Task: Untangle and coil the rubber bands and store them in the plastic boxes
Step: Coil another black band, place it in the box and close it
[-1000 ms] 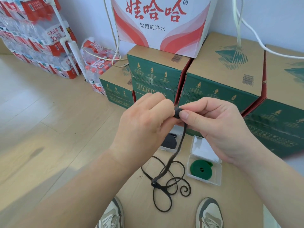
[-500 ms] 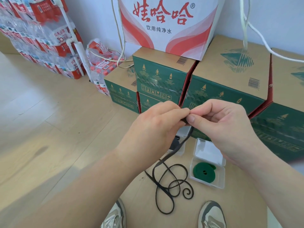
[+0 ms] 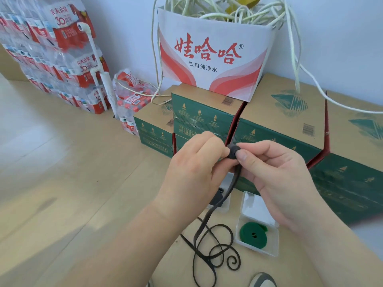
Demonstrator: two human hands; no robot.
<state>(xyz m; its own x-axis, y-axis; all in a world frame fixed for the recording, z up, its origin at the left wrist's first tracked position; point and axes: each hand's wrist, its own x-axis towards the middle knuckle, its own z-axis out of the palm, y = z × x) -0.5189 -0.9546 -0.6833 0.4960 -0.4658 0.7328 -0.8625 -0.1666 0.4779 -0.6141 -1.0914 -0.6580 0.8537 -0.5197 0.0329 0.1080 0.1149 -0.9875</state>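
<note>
Since half a second ago the view has tipped upward, bringing the open top of the white carton (image 3: 213,59) into sight, and the rolled end of the black rubber band (image 3: 209,243) now shows as a small round disc between the fingertips. Pale wooden floor (image 3: 51,162) fills the left of the frame, with a flat brown cardboard sheet (image 3: 310,266) at lower right. Shiny shrink-wrapped packs of bottled water (image 3: 51,48) are stacked at upper left. Four green-and-brown cardboard cartons (image 3: 279,121) line the wall across the middle. The glossy white carton stands on them, printed with red characters, and a tangle of white cords (image 3: 238,9) spills from it. At frame centre the left hand (image 3: 192,168) and the right hand (image 3: 277,172) meet, both with curled fingers pinching the band's tight coil. The rest of the flat, matte strap hangs down to loose loops and a curl on the cardboard. Two clear plastic boxes lie at lower centre. One open box (image 3: 275,245) holds a single fuzzy green coil (image 3: 253,235). The second box (image 3: 224,204) is mostly hidden behind the left hand, with something dark inside. One grey shoe toe (image 3: 262,280) shows at the bottom edge.
</note>
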